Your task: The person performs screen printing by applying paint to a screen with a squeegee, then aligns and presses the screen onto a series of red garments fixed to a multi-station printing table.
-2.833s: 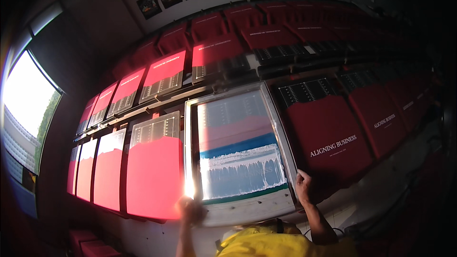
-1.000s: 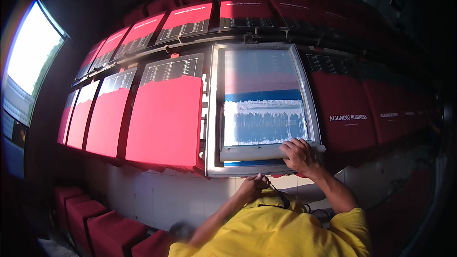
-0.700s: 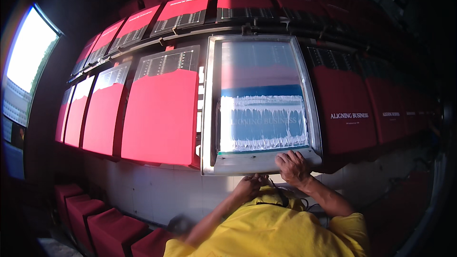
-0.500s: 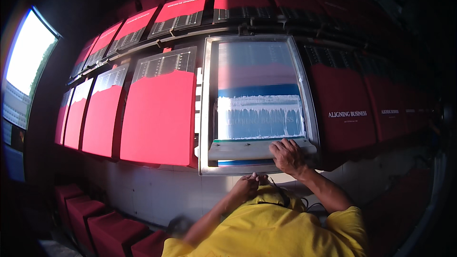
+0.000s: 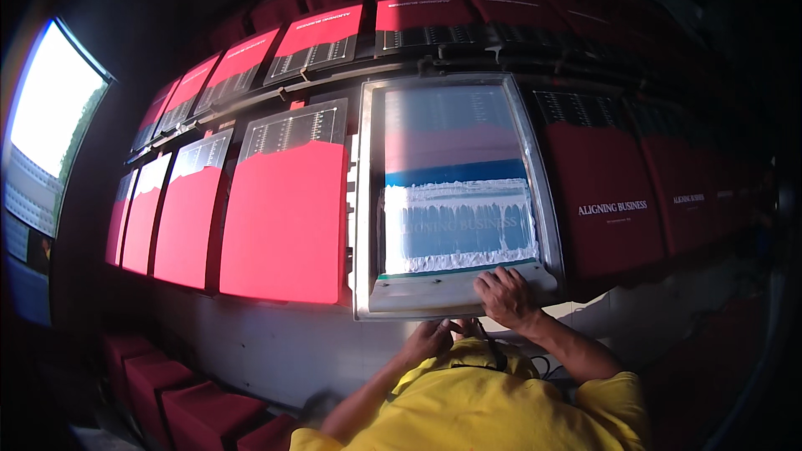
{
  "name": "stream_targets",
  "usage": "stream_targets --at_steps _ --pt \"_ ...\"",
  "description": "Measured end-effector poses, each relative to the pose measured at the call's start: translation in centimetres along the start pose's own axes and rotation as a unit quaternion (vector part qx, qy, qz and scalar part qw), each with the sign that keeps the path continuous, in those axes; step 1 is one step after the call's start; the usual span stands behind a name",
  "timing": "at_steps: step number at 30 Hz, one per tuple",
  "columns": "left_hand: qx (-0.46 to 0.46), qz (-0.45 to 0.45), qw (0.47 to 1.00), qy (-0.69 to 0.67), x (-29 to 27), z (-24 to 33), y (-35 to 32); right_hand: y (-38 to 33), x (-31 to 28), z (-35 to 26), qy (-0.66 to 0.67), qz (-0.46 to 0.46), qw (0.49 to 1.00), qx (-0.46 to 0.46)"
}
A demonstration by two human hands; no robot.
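A metal-framed printing screen (image 5: 365, 200) lies flat over a red sheet on the long table, with a band of white ink across its blue mesh (image 5: 458, 225). A pale, wide squeegee (image 5: 434, 294) rests along the screen's near edge. My right hand (image 5: 505, 296) presses on the squeegee's right end. Just below the frame's near rail, close to my chest, is my left hand (image 5: 428, 339) with its fingers curled; whether it holds anything is hidden. My yellow shirt (image 5: 484, 405) fills the bottom of the view.
Red sheets with grey printed tops (image 5: 288, 217) lie in rows to the left, right and behind the screen. Printed red sheets (image 5: 614, 200) are on the right. Red stacks (image 5: 188, 397) stand by the floor at lower left. A bright window (image 5: 50, 108) is at far left.
Earlier both hands held the screen's near corners. Over the last second my right hand stays on the squeegee at the near edge, and my left hand stays low by my chest.
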State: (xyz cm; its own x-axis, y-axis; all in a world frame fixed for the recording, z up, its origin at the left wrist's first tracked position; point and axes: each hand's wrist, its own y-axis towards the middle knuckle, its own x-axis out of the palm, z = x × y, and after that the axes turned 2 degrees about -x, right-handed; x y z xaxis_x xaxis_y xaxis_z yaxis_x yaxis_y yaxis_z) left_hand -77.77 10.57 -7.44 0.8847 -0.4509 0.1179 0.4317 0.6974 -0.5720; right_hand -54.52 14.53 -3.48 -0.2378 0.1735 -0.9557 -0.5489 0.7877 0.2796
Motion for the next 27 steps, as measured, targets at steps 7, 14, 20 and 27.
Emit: stream_targets --at_steps 7,14,20,27 --pt "0.271 0.237 0.698 0.619 -4.9 11.5 -4.5 -0.3 0.3 0.2 0.005 0.019 1.0 0.019" --pt "0.234 0.148 0.708 0.65 -6.6 7.7 -1.7 -3.7 -1.2 2.9 -0.004 0.034 0.998 0.057" --pt "0.268 0.197 0.716 0.614 -6.8 5.4 -0.4 -6.4 -1.0 4.9 0.011 0.037 0.991 0.13" --pt "0.31 0.232 0.69 0.612 -7.9 6.8 0.0 -5.2 -1.7 5.5 0.047 0.067 0.99 0.114"
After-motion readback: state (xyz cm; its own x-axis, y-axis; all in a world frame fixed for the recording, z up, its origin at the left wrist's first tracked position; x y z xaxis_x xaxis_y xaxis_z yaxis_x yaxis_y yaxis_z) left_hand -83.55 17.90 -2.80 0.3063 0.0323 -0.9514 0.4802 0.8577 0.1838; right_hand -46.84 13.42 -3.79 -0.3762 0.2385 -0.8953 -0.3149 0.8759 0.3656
